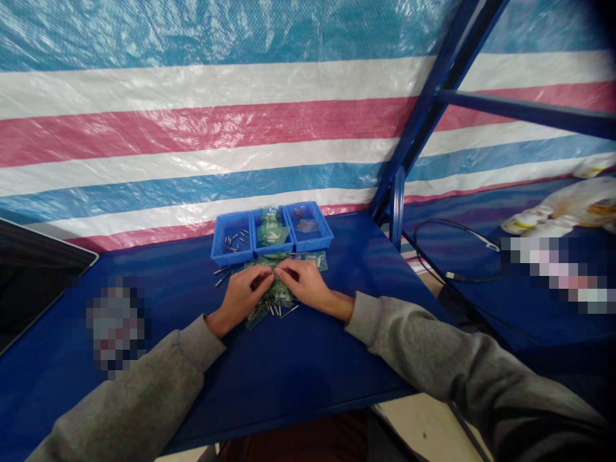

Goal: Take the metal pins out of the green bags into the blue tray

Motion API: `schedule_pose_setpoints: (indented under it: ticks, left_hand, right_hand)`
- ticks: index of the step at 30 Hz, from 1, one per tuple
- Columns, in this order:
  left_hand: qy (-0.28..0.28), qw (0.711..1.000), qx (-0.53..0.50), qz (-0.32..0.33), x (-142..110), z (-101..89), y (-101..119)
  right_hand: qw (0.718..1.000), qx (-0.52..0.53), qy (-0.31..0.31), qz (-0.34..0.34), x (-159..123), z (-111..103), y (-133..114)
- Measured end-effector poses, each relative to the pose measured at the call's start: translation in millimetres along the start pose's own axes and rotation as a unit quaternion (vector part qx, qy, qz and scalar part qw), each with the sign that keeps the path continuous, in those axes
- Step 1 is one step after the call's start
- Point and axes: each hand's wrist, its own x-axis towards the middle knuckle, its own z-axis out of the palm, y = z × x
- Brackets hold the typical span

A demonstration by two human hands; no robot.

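My left hand (246,292) and my right hand (304,282) meet at their fingertips over a heap of greenish clear plastic bags (285,294). Both are closed in a pinch, and whatever lies between the fingers is too small to make out. Thin metal pins (275,308) stick out of the heap below the hands. Just behind stand three blue bins in a row. Several metal pins lie in the left bin (231,258), green bags fill the middle bin (273,250), and the right bin (312,244) holds small clear bags.
The blue table (289,378) ends at a front edge near my body. A blurred-out object (115,324) lies at left, beside a dark panel (38,276). Right of a blue metal frame (397,199), another table carries a black cable (462,277) and white bottles (527,221).
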Motion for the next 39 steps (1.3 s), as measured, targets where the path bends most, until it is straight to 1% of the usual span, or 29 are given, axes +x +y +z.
schedule_pose_setpoints:
  ticks: [12, 21, 39]
  left_hand:
    - [0.004, 1.0, 0.002, 0.0, -1.4, 0.9, -1.7]
    - [0.0, 1.0, 0.0, 0.002, -0.9, -0.1, -0.5]
    - [0.003, 1.0, 0.008, 0.009, -1.2, 0.5, -0.5]
  right_hand:
    - [1.0, -0.002, -0.009, -0.003, 0.4, -0.4, 1.3]
    - [1.0, 0.006, -0.002, -0.006, 0.4, -0.8, -0.5]
    - [1.0, 0.006, -0.012, -0.012, -0.4, 1.5, 3.8]
